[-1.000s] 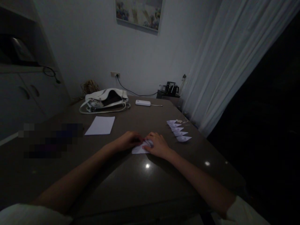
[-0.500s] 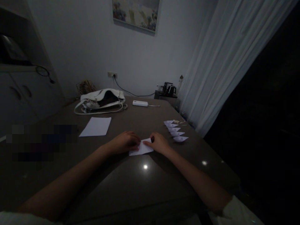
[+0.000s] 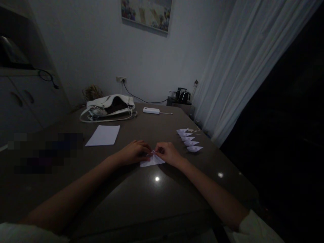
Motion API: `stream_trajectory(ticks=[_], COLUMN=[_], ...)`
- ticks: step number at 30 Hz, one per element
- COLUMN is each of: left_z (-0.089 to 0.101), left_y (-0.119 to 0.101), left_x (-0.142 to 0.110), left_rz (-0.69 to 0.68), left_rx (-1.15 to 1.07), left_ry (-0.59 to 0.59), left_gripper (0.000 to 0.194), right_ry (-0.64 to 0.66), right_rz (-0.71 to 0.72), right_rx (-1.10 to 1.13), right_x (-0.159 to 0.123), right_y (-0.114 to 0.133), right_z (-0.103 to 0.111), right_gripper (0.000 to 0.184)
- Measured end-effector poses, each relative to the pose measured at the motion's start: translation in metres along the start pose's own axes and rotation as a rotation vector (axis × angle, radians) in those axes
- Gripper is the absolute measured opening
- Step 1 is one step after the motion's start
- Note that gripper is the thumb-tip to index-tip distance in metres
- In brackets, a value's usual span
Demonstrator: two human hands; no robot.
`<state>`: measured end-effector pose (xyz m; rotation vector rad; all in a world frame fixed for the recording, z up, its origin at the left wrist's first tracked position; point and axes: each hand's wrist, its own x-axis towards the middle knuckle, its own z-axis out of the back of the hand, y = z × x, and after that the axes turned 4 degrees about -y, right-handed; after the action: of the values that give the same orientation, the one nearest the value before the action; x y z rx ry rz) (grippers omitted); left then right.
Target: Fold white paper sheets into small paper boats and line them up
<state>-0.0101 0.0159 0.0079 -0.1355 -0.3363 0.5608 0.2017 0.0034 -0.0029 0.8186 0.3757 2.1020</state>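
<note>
Left hand (image 3: 135, 152) + right hand (image 3: 169, 153): both pinching folded paper (image 3: 154, 162) (top partly hidden), on table (image 3: 141, 199) | right: paper boats (image 3: 188, 139), row | left: paper stack (image 3: 103, 135) | beyond: white bag (image 3: 102, 102), white device (image 3: 151, 110)

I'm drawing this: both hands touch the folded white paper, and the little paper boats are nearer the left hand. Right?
No, the head view shows the paper boats nearer the right hand. It and the left hand do touch the folded white paper.

Pale wall (image 3: 88, 47) w/ framed pic (image 3: 148, 13) is dimly lit, curtain (image 3: 235, 60) R, cabinets (image 3: 37, 113) L.
</note>
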Motion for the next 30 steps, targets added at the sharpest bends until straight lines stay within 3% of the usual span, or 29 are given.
stream_trajectory(ticks=[8,22,30], left_z=[0.004,-0.001,-0.002], left_y=[-0.005,0.002,0.0], left_x=[0.001,0.001,0.001], left_rz=[-0.027,-0.012,-0.034], left_rx=[0.087,-0.008,-0.036], left_ry=[0.0,-0.04,-0.064], left_gripper=[0.022,0.021,0.022], right_ry=[0.051,0.252,0.281], right_rz=[0.043,0.216,0.28], right_rx=[-0.064,-0.101,-0.078], right_x=[0.0,0.0,-0.002], right_y=[0.001,0.003,0.001], right_z=[-0.001,0.014,0.016], right_gripper=[0.005,0.008,0.013])
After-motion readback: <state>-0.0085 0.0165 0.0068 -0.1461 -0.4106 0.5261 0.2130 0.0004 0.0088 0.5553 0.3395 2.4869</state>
